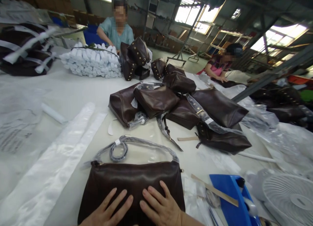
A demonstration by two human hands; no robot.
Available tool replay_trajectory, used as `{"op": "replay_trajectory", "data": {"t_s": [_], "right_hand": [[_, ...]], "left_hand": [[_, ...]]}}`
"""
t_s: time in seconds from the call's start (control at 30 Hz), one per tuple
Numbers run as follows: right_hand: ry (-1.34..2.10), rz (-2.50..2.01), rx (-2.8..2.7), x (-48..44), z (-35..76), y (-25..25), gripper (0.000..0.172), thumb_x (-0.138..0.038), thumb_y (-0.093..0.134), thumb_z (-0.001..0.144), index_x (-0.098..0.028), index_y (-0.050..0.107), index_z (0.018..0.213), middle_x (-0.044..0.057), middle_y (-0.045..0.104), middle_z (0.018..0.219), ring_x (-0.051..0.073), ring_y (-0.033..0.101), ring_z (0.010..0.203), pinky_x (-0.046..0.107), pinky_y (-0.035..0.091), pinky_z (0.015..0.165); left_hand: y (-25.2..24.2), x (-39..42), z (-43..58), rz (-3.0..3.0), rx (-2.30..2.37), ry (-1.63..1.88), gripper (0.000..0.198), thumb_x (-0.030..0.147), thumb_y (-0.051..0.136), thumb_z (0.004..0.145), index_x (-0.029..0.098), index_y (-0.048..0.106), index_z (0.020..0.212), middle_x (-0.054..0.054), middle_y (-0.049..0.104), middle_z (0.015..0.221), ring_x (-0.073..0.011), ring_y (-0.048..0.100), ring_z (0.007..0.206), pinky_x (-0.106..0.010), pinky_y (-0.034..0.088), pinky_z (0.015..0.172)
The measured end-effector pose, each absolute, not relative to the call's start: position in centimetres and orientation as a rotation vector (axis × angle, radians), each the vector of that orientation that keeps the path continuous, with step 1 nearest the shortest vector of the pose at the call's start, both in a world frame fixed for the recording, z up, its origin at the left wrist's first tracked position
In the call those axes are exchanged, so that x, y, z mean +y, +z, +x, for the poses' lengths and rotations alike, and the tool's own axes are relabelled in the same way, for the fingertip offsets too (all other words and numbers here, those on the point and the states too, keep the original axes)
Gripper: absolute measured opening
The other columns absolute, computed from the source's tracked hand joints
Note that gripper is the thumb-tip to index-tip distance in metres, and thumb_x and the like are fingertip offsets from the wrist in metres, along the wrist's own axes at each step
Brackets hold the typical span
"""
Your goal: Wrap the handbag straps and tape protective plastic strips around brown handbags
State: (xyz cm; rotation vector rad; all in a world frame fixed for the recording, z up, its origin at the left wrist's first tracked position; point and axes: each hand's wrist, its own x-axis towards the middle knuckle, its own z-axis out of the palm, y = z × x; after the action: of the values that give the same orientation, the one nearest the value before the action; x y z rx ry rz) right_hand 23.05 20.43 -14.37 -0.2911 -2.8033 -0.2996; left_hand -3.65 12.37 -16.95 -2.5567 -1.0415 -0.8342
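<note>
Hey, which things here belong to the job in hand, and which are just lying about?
Job in hand:
brown handbag, under the left fingers and right fingers
its plastic-wrapped handle
possibly the similar bags beyond

Seemingly lying about:
white fan
blue container
beige strip

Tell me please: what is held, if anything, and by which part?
Nothing appears gripped; the left hand and right hand lie spread on the dark brown shoulder bag.

Dark brown handbag [134, 175], smooth and softly sheened. The bag lay on a pale tabletop [80, 148], its wide body in the foreground and its lower edge cut off. Its film-wrapped handle [149, 141] arched beyond the top edge; a wrapped strap [111, 153] lay coiled inside the arch, with a white band [117, 142] at its top.
</note>
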Motion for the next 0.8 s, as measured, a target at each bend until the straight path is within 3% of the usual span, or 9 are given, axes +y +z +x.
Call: {"op": "replay_trajectory", "data": {"t_s": [0.17, 0.3, 0.5, 0.8], "right_hand": [[-0.316, -0.297, -2.786, 20.1, 23.2, -14.4, 0.054, -0.057, 0.046, 0.088, -0.025, 0.054, 0.131, 0.006, 0.047, 0.145, 0.027, 0.029, 0.141, 0.056, 0.006, 0.117], [-0.267, -0.324, -2.762, 19.4, 23.0, -14.7, 0.062, -0.061, 0.042, 0.086, -0.022, 0.052, 0.133, 0.008, 0.048, 0.144, 0.028, 0.029, 0.141, 0.057, 0.006, 0.117], [-0.186, -0.365, -2.769, 18.7, 22.7, -15.2, 0.068, -0.058, 0.044, 0.084, -0.018, 0.044, 0.139, 0.011, 0.046, 0.146, 0.027, 0.026, 0.142, 0.055, 0.003, 0.116], [-0.039, -0.477, -2.832, 18.1, 22.4, -15.7, 0.076, -0.057, 0.048, 0.083, -0.015, 0.033, 0.145, 0.015, 0.040, 0.149, 0.029, 0.024, 0.141, 0.056, 0.002, 0.115]], "left_hand": [[-17.5, 12.2, -3.5, -2.562, -0.993, -0.849, 0.059, 0.042, 0.069, 0.079, 0.044, 0.048, 0.134, -0.005, 0.061, 0.121, -0.0282, 0.053, 0.119, -0.054, 0.025, 0.112], [-17.8, 11.6, -3.5, -2.574, -0.969, -0.885, 0.060, 0.048, 0.067, 0.079, 0.043, 0.047, 0.135, -0.008, 0.059, 0.126, -0.0317, 0.050, 0.123, -0.057, 0.024, 0.111], [-17.1, 10.3, -4.3, -2.791, -1.075, -0.636, 0.066, 0.046, 0.061, 0.083, 0.043, 0.034, 0.143, -0.012, 0.032, 0.152, -0.0378, 0.038, 0.133, -0.062, 0.022, 0.109], [-14.3, 9.8, -4.6, -2.932, -1.151, -0.468, 0.068, 0.042, 0.066, 0.081, 0.043, 0.035, 0.142, -0.009, 0.008, 0.160, -0.0410, 0.019, 0.141, -0.065, 0.018, 0.109]]}}
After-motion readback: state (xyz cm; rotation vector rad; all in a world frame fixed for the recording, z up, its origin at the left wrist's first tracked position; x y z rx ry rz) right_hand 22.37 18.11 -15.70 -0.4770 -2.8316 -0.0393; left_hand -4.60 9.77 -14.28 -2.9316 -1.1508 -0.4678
